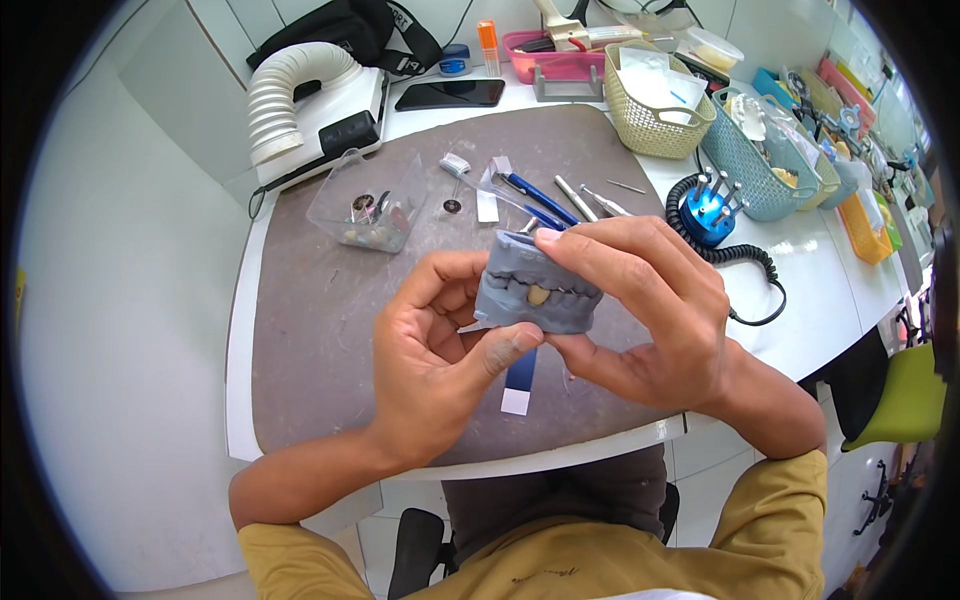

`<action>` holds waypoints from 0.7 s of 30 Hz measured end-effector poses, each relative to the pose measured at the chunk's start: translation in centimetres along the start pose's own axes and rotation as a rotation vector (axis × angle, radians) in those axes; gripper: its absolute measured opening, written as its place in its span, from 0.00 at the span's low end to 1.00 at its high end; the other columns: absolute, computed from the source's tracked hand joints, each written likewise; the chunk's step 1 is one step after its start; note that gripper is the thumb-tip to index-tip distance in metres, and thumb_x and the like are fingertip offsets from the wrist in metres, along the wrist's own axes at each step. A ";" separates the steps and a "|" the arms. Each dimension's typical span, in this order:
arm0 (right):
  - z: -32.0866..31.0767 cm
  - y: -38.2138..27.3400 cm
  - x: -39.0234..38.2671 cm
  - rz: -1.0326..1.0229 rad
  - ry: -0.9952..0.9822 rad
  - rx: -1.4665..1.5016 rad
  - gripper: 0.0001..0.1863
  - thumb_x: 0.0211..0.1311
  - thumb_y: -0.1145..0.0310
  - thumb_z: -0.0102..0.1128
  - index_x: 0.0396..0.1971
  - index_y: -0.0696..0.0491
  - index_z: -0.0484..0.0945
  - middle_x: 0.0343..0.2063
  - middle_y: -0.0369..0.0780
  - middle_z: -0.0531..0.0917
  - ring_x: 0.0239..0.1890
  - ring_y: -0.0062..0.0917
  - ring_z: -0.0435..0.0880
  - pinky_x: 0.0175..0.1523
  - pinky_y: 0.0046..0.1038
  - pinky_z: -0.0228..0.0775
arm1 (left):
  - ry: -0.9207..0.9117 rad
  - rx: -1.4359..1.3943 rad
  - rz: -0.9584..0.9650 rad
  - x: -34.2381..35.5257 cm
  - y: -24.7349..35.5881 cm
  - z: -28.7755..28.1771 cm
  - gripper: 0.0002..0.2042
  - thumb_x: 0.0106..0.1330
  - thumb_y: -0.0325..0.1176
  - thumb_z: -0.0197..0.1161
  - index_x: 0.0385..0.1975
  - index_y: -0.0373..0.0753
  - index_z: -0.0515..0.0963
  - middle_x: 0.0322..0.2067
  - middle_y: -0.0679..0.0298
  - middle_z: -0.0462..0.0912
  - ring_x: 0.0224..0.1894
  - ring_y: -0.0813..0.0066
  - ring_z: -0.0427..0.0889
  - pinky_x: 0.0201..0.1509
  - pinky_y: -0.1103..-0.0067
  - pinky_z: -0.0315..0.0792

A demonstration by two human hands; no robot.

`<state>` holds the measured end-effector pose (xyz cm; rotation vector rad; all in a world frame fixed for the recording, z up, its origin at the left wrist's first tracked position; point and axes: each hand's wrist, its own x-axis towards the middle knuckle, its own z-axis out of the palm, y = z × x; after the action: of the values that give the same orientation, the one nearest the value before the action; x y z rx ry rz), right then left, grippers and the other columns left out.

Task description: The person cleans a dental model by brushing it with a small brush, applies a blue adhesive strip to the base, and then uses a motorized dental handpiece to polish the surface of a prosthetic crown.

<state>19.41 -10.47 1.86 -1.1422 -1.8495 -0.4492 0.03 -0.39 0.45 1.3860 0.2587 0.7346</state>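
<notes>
A grey dental model (pixel 560 312), its upper and lower halves closed together, is held up over the brown mat between both my hands. One yellowish tooth crown (pixel 538 295) stands out among its grey teeth. My left hand (pixel 440 330) grips the model's left side, with the thumb at its lower edge and the other fingers partly hidden behind it. My right hand (pixel 650 310) closes on the right side, index finger on the top edge and thumb under the bottom. Below the model a blue strip with a white end (pixel 516 400) lies on the mat.
Behind my hands lie a clear box of small parts (pixel 375 215), a toothbrush (pixel 455 164) and blue pen-like tools (pixel 545 195). A white hose unit (pixel 310 110) and a phone (pixel 450 95) stand at the back. Baskets (pixel 655 110) and a blue bur holder with coiled cord (pixel 712 212) are on the right.
</notes>
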 end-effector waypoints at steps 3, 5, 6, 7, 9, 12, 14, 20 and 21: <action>0.1 0.0 0.0 0.003 0.004 0.005 0.36 0.37 0.76 0.79 0.55 0.62 0.81 0.45 0.49 0.86 0.40 0.36 0.86 0.42 0.32 0.81 | -0.008 0.004 0.000 0.0 0.0 -0.1 0.22 0.66 0.23 0.72 0.56 0.32 0.71 0.51 0.55 0.82 0.56 0.72 0.82 0.61 0.73 0.80; 0.2 0.0 0.0 -0.006 0.011 0.002 0.36 0.38 0.76 0.79 0.55 0.62 0.81 0.45 0.49 0.86 0.40 0.36 0.86 0.43 0.32 0.81 | -0.017 0.013 0.020 0.1 -0.1 -0.2 0.22 0.66 0.23 0.72 0.56 0.32 0.71 0.51 0.55 0.82 0.56 0.71 0.82 0.61 0.73 0.80; 0.3 0.0 0.0 -0.002 0.010 0.009 0.35 0.39 0.75 0.79 0.55 0.62 0.81 0.45 0.49 0.86 0.40 0.36 0.87 0.43 0.32 0.81 | -0.012 0.017 0.027 0.1 -0.2 -0.2 0.22 0.66 0.23 0.72 0.57 0.32 0.71 0.51 0.55 0.82 0.56 0.72 0.82 0.61 0.73 0.80; 0.2 0.0 0.0 -0.001 0.005 0.009 0.35 0.40 0.75 0.79 0.55 0.62 0.81 0.45 0.49 0.86 0.40 0.36 0.87 0.43 0.32 0.81 | -0.007 0.022 0.035 0.1 -0.2 -0.2 0.22 0.66 0.24 0.72 0.58 0.32 0.71 0.51 0.55 0.82 0.56 0.72 0.82 0.61 0.73 0.80; 0.1 -0.2 0.1 0.033 -0.006 0.030 0.32 0.45 0.75 0.78 0.56 0.62 0.81 0.45 0.50 0.86 0.41 0.36 0.87 0.44 0.32 0.81 | 0.010 0.026 0.054 0.2 -0.3 -0.2 0.22 0.67 0.24 0.71 0.59 0.31 0.71 0.51 0.55 0.83 0.55 0.72 0.82 0.60 0.73 0.80; -0.3 -0.5 0.0 0.127 -0.034 0.095 0.25 0.55 0.78 0.73 0.56 0.62 0.82 0.45 0.50 0.87 0.42 0.36 0.88 0.46 0.31 0.81 | 0.048 0.021 0.068 0.5 -0.4 -0.3 0.22 0.68 0.24 0.70 0.60 0.31 0.72 0.51 0.54 0.83 0.54 0.72 0.83 0.58 0.73 0.82; -0.5 -0.5 0.0 0.196 -0.061 0.149 0.21 0.61 0.80 0.68 0.55 0.61 0.83 0.45 0.50 0.87 0.43 0.36 0.89 0.47 0.31 0.81 | 0.075 0.016 0.056 0.7 -0.4 -0.4 0.22 0.69 0.25 0.69 0.61 0.30 0.72 0.51 0.54 0.83 0.53 0.72 0.83 0.55 0.72 0.83; 0.0 -0.2 0.0 0.304 0.004 0.308 0.21 0.61 0.85 0.63 0.55 0.57 0.84 0.39 0.48 0.88 0.37 0.34 0.89 0.41 0.30 0.81 | 0.121 0.000 0.087 1.0 -0.4 -0.6 0.21 0.70 0.27 0.69 0.60 0.31 0.73 0.46 0.53 0.85 0.48 0.70 0.86 0.51 0.72 0.85; 0.1 -0.2 0.0 0.303 0.010 0.325 0.21 0.61 0.85 0.64 0.55 0.57 0.84 0.39 0.48 0.88 0.37 0.34 0.89 0.41 0.30 0.81 | 0.121 0.007 0.082 1.0 -0.3 -0.6 0.20 0.70 0.27 0.69 0.60 0.31 0.73 0.45 0.53 0.86 0.47 0.70 0.86 0.51 0.72 0.85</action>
<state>19.19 -10.49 1.80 -1.1633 -1.6303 0.0194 0.56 0.68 0.29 1.3667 0.3003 0.8882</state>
